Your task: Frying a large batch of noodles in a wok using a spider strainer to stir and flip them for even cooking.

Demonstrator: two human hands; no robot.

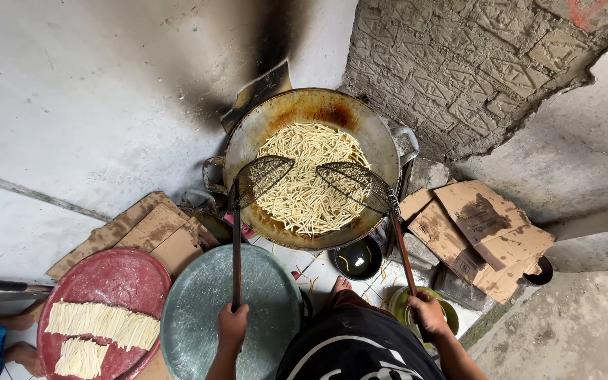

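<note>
Frying is under way: the left hand (232,325) is clamped on the long handle of 1 round wire-mesh skimmer (262,177), the right hand (427,314) on a 2nd mesh skimmer (357,185). Both hover over pale dough sticks (309,176) in the wide blackened metal wok (387,144) (oil looks shallow). Next, likely, both skimmers dip and turn the sticks evenly.

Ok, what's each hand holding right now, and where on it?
Each grips a long-handled wire skimmer at the handle's near end: left hand on the left skimmer, right hand on the right skimmer.
</note>
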